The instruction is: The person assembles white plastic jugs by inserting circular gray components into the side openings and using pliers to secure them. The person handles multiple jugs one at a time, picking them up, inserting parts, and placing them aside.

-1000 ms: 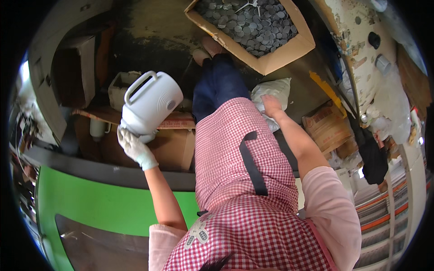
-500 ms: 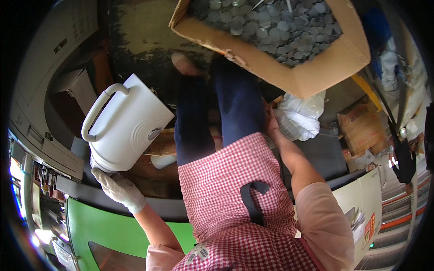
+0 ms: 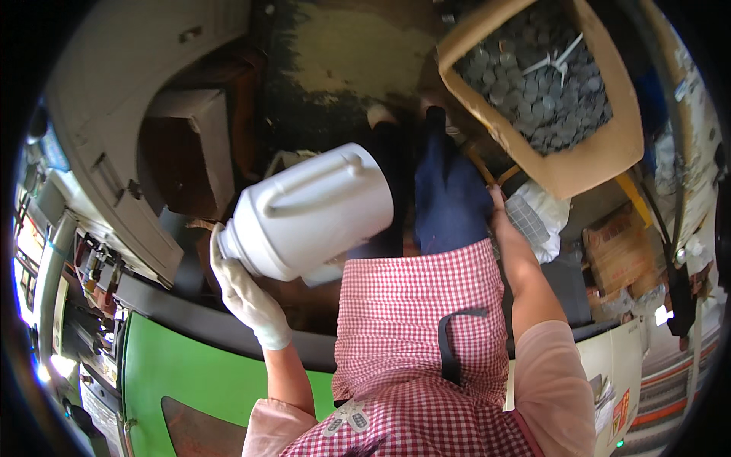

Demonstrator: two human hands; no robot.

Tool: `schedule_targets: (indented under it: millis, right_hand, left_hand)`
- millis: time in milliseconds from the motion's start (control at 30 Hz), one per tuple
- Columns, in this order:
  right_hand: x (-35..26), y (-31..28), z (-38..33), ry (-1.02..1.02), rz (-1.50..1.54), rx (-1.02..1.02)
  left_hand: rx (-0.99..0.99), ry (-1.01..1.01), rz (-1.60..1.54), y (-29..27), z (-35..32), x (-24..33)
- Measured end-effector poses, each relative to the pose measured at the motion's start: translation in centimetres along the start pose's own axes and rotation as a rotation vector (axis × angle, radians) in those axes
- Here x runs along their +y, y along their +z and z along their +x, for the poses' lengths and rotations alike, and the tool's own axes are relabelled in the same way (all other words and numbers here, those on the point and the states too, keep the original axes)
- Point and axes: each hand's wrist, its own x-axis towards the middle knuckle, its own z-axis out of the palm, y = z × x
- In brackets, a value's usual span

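Head view: the left hand [image 3: 247,301], in a white work glove, is closed around the neck end of a large white plastic jug [image 3: 308,213]; the jug lies tilted almost on its side in the air, in front of the red-checked apron [image 3: 415,320], its moulded handle uppermost and its base pointing toward the dark trouser legs [image 3: 449,198]; its mouth sits inside the gloved grip and does not show, so whether it is capped cannot be told. The right hand [image 3: 499,206] hangs down at the person's right side, its fingers against a white mesh-patterned bag [image 3: 537,221]; whether they are clamped on the bag or only resting on it cannot be told. Above and to the right stands an open cardboard box [image 3: 609,145] filled with small grey round pieces; a green panel [image 3: 205,373] lies at the lower left, and a smaller brown carton [image 3: 617,251] sits on the floor to the right. Judgement on handling: a jug of this bulk, held by one hand at the neck alone, tends to swing; a second hand under the base, or a grip on the handle, would likely steady it; the tilt calls for care in case the mouth is uncapped.
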Motion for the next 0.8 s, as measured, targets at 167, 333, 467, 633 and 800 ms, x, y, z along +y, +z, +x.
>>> schedule_targets:
  millis: [167,333,467,633,800]
  right_hand:
    - [4.9,-11.4,0.3,-0.01,0.077,0.115]
    - [8.0,-18.3,3.3,0.033,0.038,0.08]
    - [7.3,-21.7,3.0,0.04,0.048,0.042]
    - [6.9,-29.3,0.1,-0.101,0.131,-0.154]
    - [7.8,-38.6,-2.2,-0.126,0.259,-0.045]
  left_hand:
    - [-0.005,0.186,0.058,-2.9,3.6,4.9]
    - [0.138,0.345,-0.009,-5.6,6.8,7.8]
    - [0.013,0.498,0.223,-9.5,10.1,8.7]
    - [-0.085,0.472,0.091,-14.1,15.0,8.6]
    - [-0.445,0.608,-0.228,-15.2,21.4,7.5]
